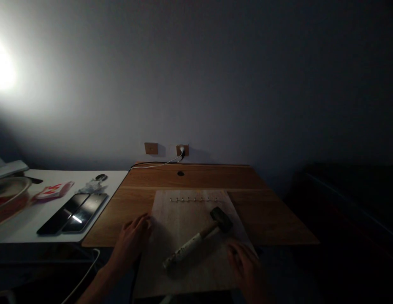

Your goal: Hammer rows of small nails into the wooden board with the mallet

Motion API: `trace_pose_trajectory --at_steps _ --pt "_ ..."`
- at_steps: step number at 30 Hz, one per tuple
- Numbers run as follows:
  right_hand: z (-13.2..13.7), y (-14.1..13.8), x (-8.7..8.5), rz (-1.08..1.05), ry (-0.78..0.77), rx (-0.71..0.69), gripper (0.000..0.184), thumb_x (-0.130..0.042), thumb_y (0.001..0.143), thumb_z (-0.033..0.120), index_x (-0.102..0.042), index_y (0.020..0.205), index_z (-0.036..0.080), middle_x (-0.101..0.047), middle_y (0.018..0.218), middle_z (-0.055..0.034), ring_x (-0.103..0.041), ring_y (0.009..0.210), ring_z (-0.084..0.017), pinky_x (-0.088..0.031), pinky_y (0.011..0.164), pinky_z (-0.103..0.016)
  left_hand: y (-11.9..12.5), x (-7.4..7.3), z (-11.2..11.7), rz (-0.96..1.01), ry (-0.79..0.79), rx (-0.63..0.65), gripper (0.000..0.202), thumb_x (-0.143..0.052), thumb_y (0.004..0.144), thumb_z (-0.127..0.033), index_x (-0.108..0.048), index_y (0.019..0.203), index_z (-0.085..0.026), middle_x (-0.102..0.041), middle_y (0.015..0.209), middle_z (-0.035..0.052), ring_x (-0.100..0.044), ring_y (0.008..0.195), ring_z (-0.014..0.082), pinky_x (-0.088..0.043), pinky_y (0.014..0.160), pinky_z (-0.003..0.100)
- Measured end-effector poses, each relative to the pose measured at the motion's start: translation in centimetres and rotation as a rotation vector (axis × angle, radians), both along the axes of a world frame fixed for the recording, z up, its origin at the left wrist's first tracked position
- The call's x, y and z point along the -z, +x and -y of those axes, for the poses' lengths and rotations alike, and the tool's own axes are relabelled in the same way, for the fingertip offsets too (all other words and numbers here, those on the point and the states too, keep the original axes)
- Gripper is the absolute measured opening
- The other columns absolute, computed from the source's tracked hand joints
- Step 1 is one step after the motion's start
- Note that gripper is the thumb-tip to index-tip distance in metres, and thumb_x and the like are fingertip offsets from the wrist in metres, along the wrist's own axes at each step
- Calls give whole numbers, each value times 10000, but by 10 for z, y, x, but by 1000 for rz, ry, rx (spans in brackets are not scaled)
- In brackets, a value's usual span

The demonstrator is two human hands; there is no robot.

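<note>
1. While both hands are off its handle, the hammer (196, 241) lies aslant on a pale board (180, 221), its dark block head toward the far right and its white-wrapped grip toward the near left.
2. The board rests on the wooden table (269, 219); as seen from the head, its near end reaches past the table's front edge.
3. Near the board's far edge stands a row of small metal pieces (188, 199), spaced fairly evenly (nails, perhaps; too small to be sure). The hammer head is apart from them.
4. Left hand (136, 232): fingers loosely bent at the board's left edge. Cannot tell whether it grips that edge or only rests there.
5. Right hand (242, 261): half open, fingers curved, by the board's near right side; nothing visible in its grasp. Contact with the board is unclear in the dim light.
6. Step, as judged: a pause or steadying of the board, tool laid down.
7. Any use of the hammer would call for closing a hand around the wrapped grip, with the other steadying the board clear of the metal row.
8. Alongside, on a white table (118, 179): two dark-screened devices (88, 209).
</note>
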State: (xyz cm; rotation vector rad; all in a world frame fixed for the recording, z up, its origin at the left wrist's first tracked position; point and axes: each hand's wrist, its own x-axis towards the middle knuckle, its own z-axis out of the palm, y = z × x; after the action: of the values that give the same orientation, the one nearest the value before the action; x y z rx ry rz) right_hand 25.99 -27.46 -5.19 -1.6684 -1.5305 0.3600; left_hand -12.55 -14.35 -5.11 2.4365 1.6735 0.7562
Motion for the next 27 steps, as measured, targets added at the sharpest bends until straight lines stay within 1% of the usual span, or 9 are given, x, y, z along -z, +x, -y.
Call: trace_pose_trajectory --at_steps 2,6,8,12,16,19,21,24,27 --pt "-1 20 10 210 80 -29 391 -483 1019 492 -763 1185 275 -784 1188 -106 -696 1143 -324 -532 1011 -492 5 1 9 3 3 35 285 -524 980 -332 -649 1230 -275 -718 1299 81 -710 1111 292 -544 978 469" --pt "0 49 22 553 111 41 390 -484 1033 440 -740 1242 233 -775 1245 -100 -619 1257 -365 -492 1003 -537 29 -1 17 22 13 69 287 -589 943 -300 -661 1219 -279 -736 1255 71 -712 1083 289 -555 962 443" --pt "2 62 21 660 95 86 384 -464 1038 406 -746 1222 222 -776 1241 -108 -600 1279 -374 -490 973 -535 44 -5 20 45 3 89 282 -601 934 -278 -659 1210 -285 -744 1214 61 -706 1077 285 -556 956 429" --pt "5 97 11 796 45 142 406 -415 1033 359 -758 1195 216 -776 1222 -130 -616 1260 -376 -503 936 -530 83 -16 23 74 -88 233 283 -585 942 -223 -641 1213 -284 -722 1213 52 -691 1089 260 -539 991 416" --pt "1 146 -1 861 -42 281 469 -345 1030 332 -764 1151 161 -786 1162 -169 -655 1195 -379 -526 906 -526 140 -21 16 128 -158 385 273 -604 927 -186 -635 1192 -245 -680 1267 74 -678 1118 246 -526 1016 402" --pt "-4 185 -9 898 -173 345 461 -338 1025 330 -744 1172 169 -780 1172 -167 -667 1174 -383 -526 911 -540 184 -18 6 178 -180 536 285 -641 918 -196 -622 1202 -218 -623 1374 102 -647 1194 242 -507 1050 387" --pt "-6 210 -11 874 -237 409 464 -332 1019 336 -741 1152 162 -776 1168 -184 -689 1127 -372 -530 919 -521 208 -15 1 156 -150 641 279 -636 920 -160 -624 1193 -213 -619 1384 102 -600 1273 251 -443 1123 428" --pt "-3 240 -10 772 -295 448 457 -366 988 336 -707 1209 127 -764 1166 -212 -716 1065 -351 -540 935 -491 229 -15 -3 83 -133 689 183 -610 952 -147 -650 1120 -208 -694 1212 83 -627 1183 246 -422 1110 458" --pt "5 260 -5 651 -356 559 566 -342 980 423 -652 1315 88 -718 1265 -251 -686 1160 -391 -535 970 -524 237 -19 -2 35 -126 711 94 -608 991 -229 -662 1060 -193 -703 1097 83 -644 1075 235 -483 1001 388"
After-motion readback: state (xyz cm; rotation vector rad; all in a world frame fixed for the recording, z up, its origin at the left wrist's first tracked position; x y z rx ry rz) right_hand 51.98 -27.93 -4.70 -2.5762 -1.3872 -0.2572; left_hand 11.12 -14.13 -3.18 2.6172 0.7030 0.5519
